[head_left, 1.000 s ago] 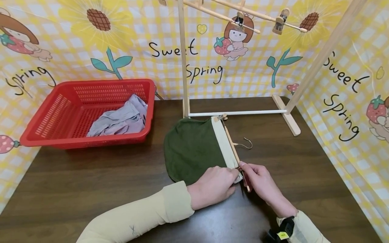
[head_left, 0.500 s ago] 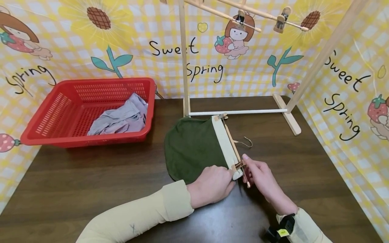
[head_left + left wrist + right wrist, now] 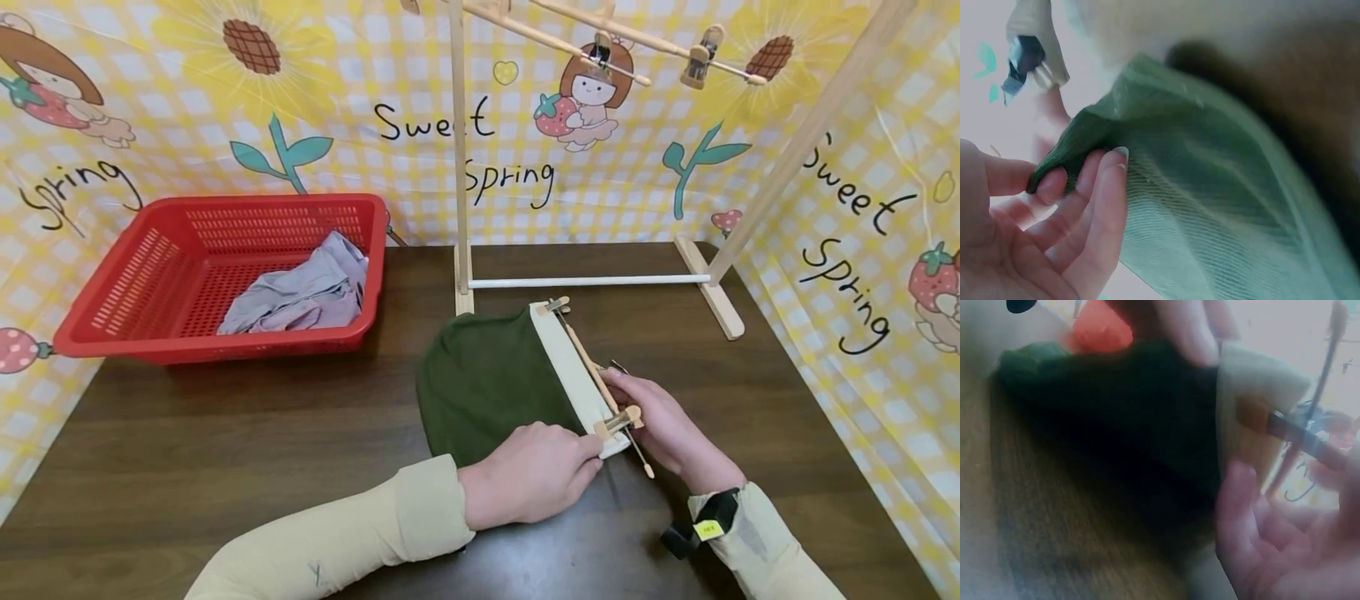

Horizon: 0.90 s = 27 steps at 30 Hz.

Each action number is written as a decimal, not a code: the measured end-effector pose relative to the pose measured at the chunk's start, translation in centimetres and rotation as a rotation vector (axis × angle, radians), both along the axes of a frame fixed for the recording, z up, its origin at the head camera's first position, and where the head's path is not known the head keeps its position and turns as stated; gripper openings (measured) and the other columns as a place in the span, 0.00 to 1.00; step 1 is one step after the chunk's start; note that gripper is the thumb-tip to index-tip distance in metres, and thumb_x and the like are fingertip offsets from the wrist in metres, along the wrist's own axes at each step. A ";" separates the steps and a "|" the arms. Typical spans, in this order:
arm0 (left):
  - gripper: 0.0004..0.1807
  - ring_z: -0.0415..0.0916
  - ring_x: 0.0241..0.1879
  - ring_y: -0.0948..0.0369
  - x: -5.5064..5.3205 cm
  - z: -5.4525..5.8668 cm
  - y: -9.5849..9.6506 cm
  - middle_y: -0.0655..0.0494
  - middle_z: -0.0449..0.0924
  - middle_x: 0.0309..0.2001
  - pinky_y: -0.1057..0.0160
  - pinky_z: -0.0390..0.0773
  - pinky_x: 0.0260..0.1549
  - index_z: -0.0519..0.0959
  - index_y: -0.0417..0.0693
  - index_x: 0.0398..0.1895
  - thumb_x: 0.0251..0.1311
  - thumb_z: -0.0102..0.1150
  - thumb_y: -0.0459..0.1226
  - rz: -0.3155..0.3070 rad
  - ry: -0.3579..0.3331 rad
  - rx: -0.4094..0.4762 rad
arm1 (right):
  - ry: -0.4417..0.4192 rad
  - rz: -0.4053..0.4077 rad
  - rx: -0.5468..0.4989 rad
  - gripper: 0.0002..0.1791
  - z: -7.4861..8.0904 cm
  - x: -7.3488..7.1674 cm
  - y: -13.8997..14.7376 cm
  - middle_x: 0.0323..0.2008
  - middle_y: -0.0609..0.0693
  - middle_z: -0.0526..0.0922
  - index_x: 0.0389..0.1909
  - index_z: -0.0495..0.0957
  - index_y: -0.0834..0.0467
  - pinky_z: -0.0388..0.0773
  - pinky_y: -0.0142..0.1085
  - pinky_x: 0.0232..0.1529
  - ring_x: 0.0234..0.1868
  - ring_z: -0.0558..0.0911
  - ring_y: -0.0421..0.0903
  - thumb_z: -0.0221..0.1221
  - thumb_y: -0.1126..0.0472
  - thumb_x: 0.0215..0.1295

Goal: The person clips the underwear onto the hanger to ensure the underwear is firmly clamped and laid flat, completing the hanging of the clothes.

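A dark green, skirt-like garment (image 3: 495, 383) with a cream waistband (image 3: 566, 362) hangs from a wooden clip hanger (image 3: 592, 371). One clip (image 3: 555, 305) bites the waistband's far end. The other clip (image 3: 621, 421) grips its near end. My left hand (image 3: 536, 471) pinches the garment's edge beside the near clip; in the left wrist view its thumb and fingers (image 3: 1094, 206) hold the green cloth. At the hanger's middle, my right hand (image 3: 671, 429) holds the bar with its fingers partly behind it. The hand covers most of the metal hook (image 3: 618, 367).
A red plastic basket (image 3: 187, 346) with grey and pink clothes (image 3: 300, 287) stands at the back left. Behind the garment is a wooden rack with a white lower rod (image 3: 592, 282). More clip hangers (image 3: 555, 37) hang above.
My right hand has let go of the near clip, now fastened on the waistband, and moved up to the hanger's middle. Garment and hanger have shifted right and nearer, the left hand with them.
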<state>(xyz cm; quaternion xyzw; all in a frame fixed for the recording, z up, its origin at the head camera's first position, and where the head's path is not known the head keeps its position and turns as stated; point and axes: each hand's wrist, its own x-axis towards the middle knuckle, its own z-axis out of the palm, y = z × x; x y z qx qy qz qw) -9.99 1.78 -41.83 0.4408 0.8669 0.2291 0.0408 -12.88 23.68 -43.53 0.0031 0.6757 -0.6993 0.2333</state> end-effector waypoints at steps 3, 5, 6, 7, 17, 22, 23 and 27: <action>0.14 0.64 0.17 0.70 0.2 0.1 0.0 0.68 0.65 0.19 0.70 0.66 0.17 0.70 0.56 0.26 0.75 0.51 0.40 -0.012 0.016 0.017 | -0.028 -0.010 -0.105 0.27 -0.5 -0.3 0.0 0.50 0.51 0.81 0.67 0.70 0.66 0.79 0.36 0.49 0.48 0.80 0.42 0.49 0.50 0.81; 0.13 0.65 0.19 0.70 0.3 0.2 0.0 0.68 0.66 0.21 0.70 0.67 0.19 0.72 0.55 0.27 0.75 0.52 0.41 -0.009 0.046 0.027 | -0.060 0.000 -0.241 0.21 -0.8 -0.3 -0.1 0.49 0.49 0.81 0.63 0.76 0.59 0.79 0.34 0.49 0.48 0.81 0.41 0.48 0.51 0.82; 0.12 0.65 0.20 0.70 0.2 0.2 0.0 0.68 0.66 0.23 0.69 0.68 0.20 0.73 0.55 0.28 0.75 0.52 0.41 -0.010 0.058 0.030 | -0.082 0.004 -0.312 0.19 -0.9 -0.3 -0.1 0.49 0.48 0.82 0.61 0.77 0.55 0.78 0.33 0.49 0.48 0.80 0.41 0.48 0.51 0.82; 0.12 0.65 0.21 0.70 0.2 0.3 0.0 0.68 0.66 0.24 0.69 0.68 0.21 0.74 0.55 0.29 0.75 0.53 0.41 -0.014 0.065 0.031 | -0.098 0.007 -0.366 0.17 -1.0 -0.3 -0.2 0.49 0.48 0.82 0.60 0.79 0.52 0.78 0.32 0.49 0.48 0.81 0.40 0.47 0.51 0.82; 0.09 0.77 0.33 0.64 0.3 0.3 0.4 0.65 0.75 0.32 0.65 0.78 0.33 0.79 0.57 0.31 0.72 0.58 0.43 -0.096 0.137 -0.068 | 0.081 -0.150 -0.029 0.21 -0.5 -1.2 -2.4 0.52 0.50 0.85 0.60 0.79 0.64 0.81 0.32 0.40 0.43 0.83 0.41 0.60 0.55 0.75; 0.07 0.78 0.36 0.65 0.2 -0.2 0.5 0.66 0.77 0.34 0.66 0.78 0.35 0.81 0.58 0.33 0.71 0.60 0.44 -0.119 0.140 -0.068 | 0.273 -0.158 0.147 0.20 0.3 -1.5 -2.8 0.62 0.55 0.80 0.58 0.81 0.68 0.81 0.31 0.38 0.43 0.83 0.39 0.63 0.62 0.71; 0.07 0.78 0.36 0.65 0.1 -0.2 0.5 0.66 0.77 0.34 0.66 0.78 0.35 0.81 0.59 0.33 0.71 0.61 0.45 -0.121 0.136 -0.067 | 0.296 -0.152 0.167 0.18 0.4 -1.5 -2.8 0.61 0.56 0.80 0.57 0.82 0.68 0.81 0.30 0.37 0.41 0.83 0.39 0.63 0.62 0.71; 0.09 0.76 0.36 0.67 0.0 -0.5 0.2 0.67 0.76 0.34 0.69 0.76 0.35 0.81 0.60 0.34 0.70 0.62 0.50 -0.118 0.104 -0.076 | 0.346 -0.129 0.214 0.16 0.6 -1.7 -2.7 0.57 0.58 0.83 0.54 0.83 0.68 0.79 0.29 0.33 0.37 0.83 0.38 0.63 0.65 0.70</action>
